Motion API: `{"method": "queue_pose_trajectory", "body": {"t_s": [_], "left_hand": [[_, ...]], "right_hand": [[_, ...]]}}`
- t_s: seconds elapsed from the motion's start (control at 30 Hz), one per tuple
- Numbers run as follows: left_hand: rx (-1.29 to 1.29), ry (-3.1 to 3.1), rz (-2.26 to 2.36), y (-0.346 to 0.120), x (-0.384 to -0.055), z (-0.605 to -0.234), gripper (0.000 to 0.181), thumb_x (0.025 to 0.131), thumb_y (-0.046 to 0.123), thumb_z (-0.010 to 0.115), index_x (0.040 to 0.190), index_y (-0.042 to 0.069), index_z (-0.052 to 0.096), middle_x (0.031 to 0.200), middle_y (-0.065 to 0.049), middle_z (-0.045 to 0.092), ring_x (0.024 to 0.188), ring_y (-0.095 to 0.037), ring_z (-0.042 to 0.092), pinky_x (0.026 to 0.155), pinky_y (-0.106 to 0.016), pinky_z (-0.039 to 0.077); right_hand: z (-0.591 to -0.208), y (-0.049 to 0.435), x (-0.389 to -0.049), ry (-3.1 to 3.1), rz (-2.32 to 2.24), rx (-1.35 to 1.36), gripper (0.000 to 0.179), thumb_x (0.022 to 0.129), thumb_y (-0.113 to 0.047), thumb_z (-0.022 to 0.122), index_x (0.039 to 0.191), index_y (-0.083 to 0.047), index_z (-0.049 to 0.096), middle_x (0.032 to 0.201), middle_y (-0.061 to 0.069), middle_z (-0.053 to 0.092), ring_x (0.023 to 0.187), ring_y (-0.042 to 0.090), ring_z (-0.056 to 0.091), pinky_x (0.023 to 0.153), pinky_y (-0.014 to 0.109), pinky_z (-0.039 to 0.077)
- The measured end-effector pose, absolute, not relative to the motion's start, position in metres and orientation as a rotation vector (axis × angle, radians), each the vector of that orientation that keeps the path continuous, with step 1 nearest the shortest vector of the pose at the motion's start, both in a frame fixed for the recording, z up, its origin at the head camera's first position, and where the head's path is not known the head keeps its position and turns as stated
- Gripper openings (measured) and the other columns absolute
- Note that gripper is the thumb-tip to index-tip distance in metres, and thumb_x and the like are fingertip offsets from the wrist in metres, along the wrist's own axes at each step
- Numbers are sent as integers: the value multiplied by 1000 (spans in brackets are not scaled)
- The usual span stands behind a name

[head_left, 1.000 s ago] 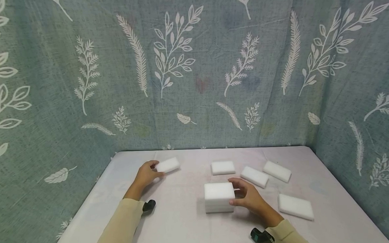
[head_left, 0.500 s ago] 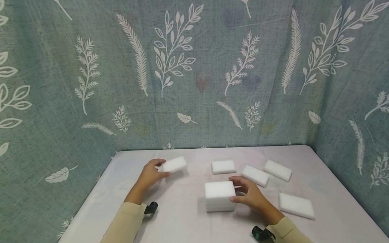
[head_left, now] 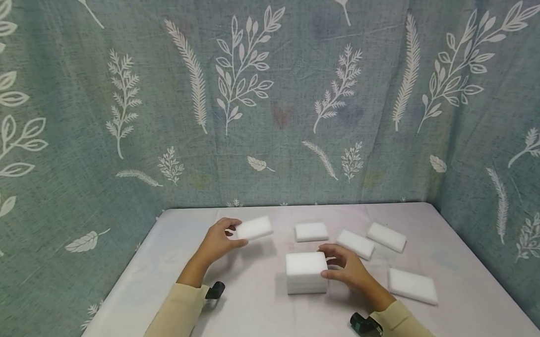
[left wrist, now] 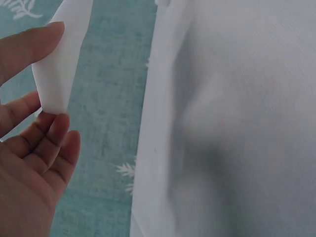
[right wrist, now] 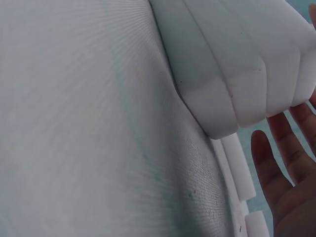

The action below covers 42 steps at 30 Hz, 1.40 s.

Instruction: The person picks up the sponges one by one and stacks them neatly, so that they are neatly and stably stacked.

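A white sponge block [head_left: 254,228] is pinched between the thumb and fingers of my left hand [head_left: 219,239]. Held slightly tilted, it casts a shadow on the table below. In the left wrist view, my thumb lies over the face of this sponge [left wrist: 59,64], with fingertips at its lower end. Right of centre stands a neat stack of white sponges [head_left: 306,271], several layers high. My right hand [head_left: 349,270] holds the stack's right end, thumb at the near corner and forefinger at the far one. In the right wrist view, fingertips touch the stacked layers [right wrist: 242,94].
Behind the stack lies a single sponge [head_left: 311,232]. Two more, a nearer sponge [head_left: 355,244] and a farther sponge [head_left: 386,237], lie angled to its right. Another sponge [head_left: 412,286] is right of my right hand. A leaf-patterned curtain [head_left: 260,139] encloses the white-covered table [head_left: 253,318].
My left hand has carried its sponge rightward, toward the middle of the table. The right hand has stayed at the stack, which looks unchanged.
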<state>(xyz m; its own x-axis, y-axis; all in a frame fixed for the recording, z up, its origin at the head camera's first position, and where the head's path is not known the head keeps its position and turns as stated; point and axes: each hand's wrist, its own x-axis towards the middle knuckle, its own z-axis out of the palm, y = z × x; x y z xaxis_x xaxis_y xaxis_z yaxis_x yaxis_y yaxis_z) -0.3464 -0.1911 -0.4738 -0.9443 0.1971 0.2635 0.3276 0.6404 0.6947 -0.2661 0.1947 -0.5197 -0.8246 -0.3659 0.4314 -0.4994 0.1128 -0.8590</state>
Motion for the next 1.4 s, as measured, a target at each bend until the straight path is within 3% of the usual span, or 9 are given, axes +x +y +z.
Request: {"method": "queue_pose_trajectory", "body": {"t_s": [0.3,0.9,1.4], "left_hand": [[-552,-2657,-1147,-177,-338,-462,62,70,29,89,122,6,64,116,-1,59,102,-20,56,86,-38,52],[-741,-2659,-1162,-153,-317,-458,57,70,30,89,119,11,65,113,5,59,101,-16,57,87,-42,53],[-923,-2688,-1199,-127,-302,-455,59,73,42,85,120,12,64,112,7,58,102,-16,56,88,-39,51]], "right_hand": [[-498,191,-254,-2224,1832,946,52,76,10,76,122,19,52,114,32,58,101,38,59,85,65,45],[-494,189,-252,-2214,1858,953,49,75,11,76,120,17,55,113,29,60,101,30,60,85,63,47],[-493,189,-251,-2230,1856,937,50,76,9,77,120,17,55,112,28,60,101,36,59,85,66,45]]}}
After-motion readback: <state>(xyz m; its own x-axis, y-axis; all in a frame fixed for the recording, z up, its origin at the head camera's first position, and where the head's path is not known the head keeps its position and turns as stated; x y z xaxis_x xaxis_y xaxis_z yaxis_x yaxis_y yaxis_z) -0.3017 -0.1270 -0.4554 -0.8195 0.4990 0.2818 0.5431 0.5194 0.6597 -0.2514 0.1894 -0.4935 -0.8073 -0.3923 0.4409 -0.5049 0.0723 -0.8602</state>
